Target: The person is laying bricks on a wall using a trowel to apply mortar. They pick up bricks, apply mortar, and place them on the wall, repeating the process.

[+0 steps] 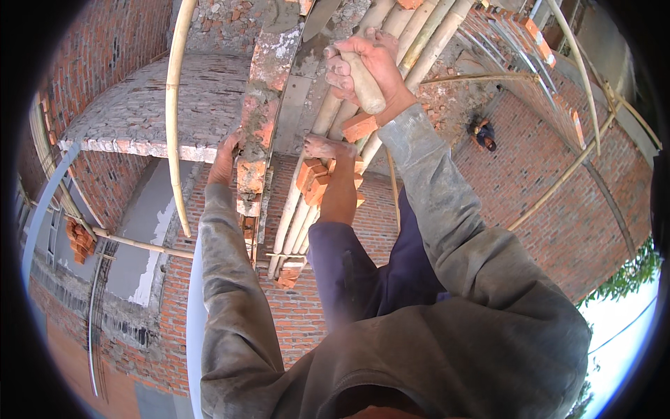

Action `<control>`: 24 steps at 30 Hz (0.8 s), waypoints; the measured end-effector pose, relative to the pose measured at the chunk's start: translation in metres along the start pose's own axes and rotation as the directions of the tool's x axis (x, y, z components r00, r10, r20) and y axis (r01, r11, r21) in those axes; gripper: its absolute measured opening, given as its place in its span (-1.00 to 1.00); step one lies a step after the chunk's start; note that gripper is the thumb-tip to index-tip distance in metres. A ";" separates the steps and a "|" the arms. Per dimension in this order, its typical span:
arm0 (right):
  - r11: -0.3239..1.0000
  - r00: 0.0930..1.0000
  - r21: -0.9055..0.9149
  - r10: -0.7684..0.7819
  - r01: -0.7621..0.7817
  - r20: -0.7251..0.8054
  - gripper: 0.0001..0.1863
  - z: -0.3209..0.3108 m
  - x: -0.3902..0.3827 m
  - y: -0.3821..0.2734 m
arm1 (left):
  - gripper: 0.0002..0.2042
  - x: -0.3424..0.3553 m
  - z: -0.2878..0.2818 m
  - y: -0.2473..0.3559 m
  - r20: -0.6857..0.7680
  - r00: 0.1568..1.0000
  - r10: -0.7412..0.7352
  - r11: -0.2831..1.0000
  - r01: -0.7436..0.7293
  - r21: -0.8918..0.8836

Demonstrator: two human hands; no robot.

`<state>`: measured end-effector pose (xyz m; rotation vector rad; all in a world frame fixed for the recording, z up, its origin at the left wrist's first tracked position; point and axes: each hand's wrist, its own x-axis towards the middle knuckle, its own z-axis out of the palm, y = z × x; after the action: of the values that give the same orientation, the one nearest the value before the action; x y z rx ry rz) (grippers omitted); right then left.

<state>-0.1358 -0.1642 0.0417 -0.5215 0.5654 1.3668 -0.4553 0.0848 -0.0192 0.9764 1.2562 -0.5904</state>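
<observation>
My right hand (363,66) is closed around the thick, pale wooden handle (364,85) of a tool whose working end I cannot make out. It is above the bamboo poles (436,42), just right of a narrow brick wall (264,105) with mortar smeared along its top. Against that wall's left side rests my left hand (224,159); its fingers are mostly hidden, so their grip is unclear. Nearest to it on the wall is an orange brick (250,176). Several loose orange bricks (314,180) lie on the poles beside my bare foot (329,148).
The bamboo poles underfoot are high above the ground. Far below on the right is another person (481,133). An upright bamboo pole (174,105) stands left of the wall, near a brick arch (160,101). Brick walls (558,181) surround the space.
</observation>
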 end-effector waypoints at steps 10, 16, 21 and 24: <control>0.762 0.716 -0.647 -0.454 0.005 -0.530 -0.78 -0.027 -0.098 -0.059 | -0.40 -0.018 0.049 0.083 -0.348 0.822 0.450 0.892 -0.391 0.229; 0.412 0.254 -0.869 -0.840 -0.275 -0.479 -0.68 -0.126 -0.189 -0.201 | -0.66 -0.077 0.150 0.192 -0.357 0.538 0.764 0.601 -0.794 0.088; -0.260 0.280 -0.572 -0.958 -0.778 0.055 -0.69 -0.166 -0.199 -0.375 | -0.58 -0.126 0.236 0.297 -0.105 0.171 0.980 0.185 -0.972 0.144; -0.370 0.384 -0.419 -0.922 -0.829 0.056 -0.74 -0.170 -0.162 -0.457 | -0.50 -0.128 0.268 0.329 -0.004 0.085 0.996 0.083 -0.963 0.256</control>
<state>0.2863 -0.4567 0.0263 -3.3589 -0.3888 0.2790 -0.0793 -0.0016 0.1987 1.8158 0.3531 0.5613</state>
